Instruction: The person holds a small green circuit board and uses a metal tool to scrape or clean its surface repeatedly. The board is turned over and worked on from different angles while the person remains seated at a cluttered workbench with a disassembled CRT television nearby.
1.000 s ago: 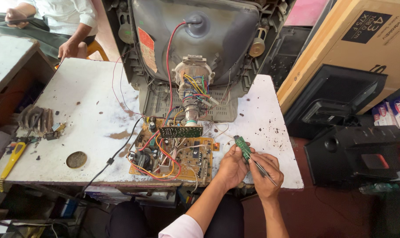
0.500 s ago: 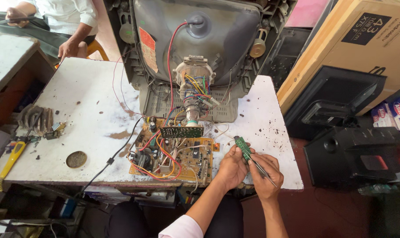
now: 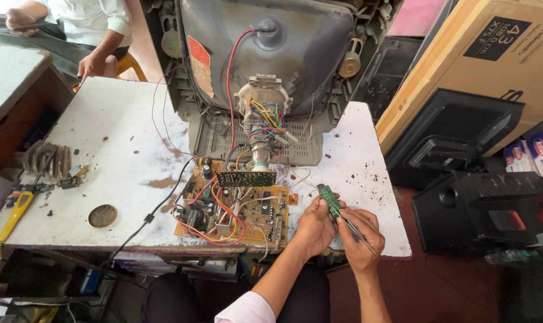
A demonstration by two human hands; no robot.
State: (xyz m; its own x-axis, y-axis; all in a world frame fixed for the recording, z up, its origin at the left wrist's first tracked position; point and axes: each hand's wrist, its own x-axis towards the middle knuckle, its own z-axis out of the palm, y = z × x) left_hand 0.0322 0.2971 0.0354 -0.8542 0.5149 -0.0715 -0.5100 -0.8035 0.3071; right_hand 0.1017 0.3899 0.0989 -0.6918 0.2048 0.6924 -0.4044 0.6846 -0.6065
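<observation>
Two hands noted at our tabletop's [image 3: 92, 137] five o'clock edge: left hand [image 3: 312, 227] closed on small green circuit board [image 3: 329, 201]; right hand [image 3: 359, 239] pinching thin metal probe [image 3: 356, 229] against it

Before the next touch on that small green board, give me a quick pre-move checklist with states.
1. Small green circuit board held: ok, the left hand grips it above the table edge.
2. Thin metal tool in the right hand: ok, its tip meets the board.
3. Main circuit board out of the way: ok, it lies flat to the left of the hands.
4. Loose wires off the small board: ok, they stay over the main board.
5. Picture tube unpowered: cannot tell.
6. White table tidy near the hands: not ok, it is stained and speckled with debris.
</observation>
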